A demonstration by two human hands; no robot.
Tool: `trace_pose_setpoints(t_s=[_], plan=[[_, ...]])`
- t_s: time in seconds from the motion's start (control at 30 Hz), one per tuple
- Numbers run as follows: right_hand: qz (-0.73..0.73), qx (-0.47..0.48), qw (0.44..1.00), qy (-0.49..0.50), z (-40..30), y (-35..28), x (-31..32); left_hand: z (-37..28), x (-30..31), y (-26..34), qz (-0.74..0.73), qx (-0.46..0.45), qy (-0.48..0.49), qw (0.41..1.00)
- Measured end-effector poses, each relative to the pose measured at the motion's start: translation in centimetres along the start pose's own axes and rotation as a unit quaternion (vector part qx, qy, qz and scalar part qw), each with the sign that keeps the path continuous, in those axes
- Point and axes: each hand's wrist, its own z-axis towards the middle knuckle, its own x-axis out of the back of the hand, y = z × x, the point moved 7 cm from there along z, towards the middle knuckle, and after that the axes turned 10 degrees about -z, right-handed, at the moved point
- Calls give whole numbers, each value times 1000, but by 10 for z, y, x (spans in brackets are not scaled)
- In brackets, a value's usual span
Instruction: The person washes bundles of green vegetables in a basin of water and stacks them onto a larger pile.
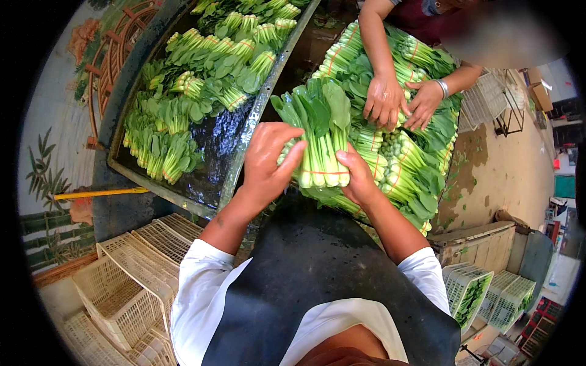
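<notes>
A bundle of leafy greens with pale green stalks (322,158), tied with a red band near its base, is held upright before my chest. My right hand (357,176) grips its lower right side, thumb in front. At the bundle's left, my left hand (274,158) has its thumb and fingers apart around a few pale stalk ends; whether it holds them is unclear. Beneath and beyond lies a large pile of banded greens (407,169). More banded bundles (171,151) lie in a water-filled trough (256,114) to the left.
Across the pile, a co-worker's two hands (387,100) touch the greens. Plastic crates (123,283) are stacked at lower left. Crates holding greens (467,288) stand at lower right, near a wooden box (476,244). A yellow pole (100,193) meets the trough's left side.
</notes>
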Motion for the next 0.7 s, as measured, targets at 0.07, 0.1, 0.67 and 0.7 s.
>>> trace_pose_setpoints(t_s=[0.07,0.1,0.67,0.7], plan=[[-62,10,998,13,-2,0,3,4,-12,5,36,-16,-21,999],[-94,10,995,23,-3,0,5,6,-15,6,46,-12,-12,999],[-155,84,981,80,-3,-6,12,-2,-18,-26,-113,91,50,988],[-141,85,983,79,-2,-6,12,-5,-17,-29,-136,107,60,983]])
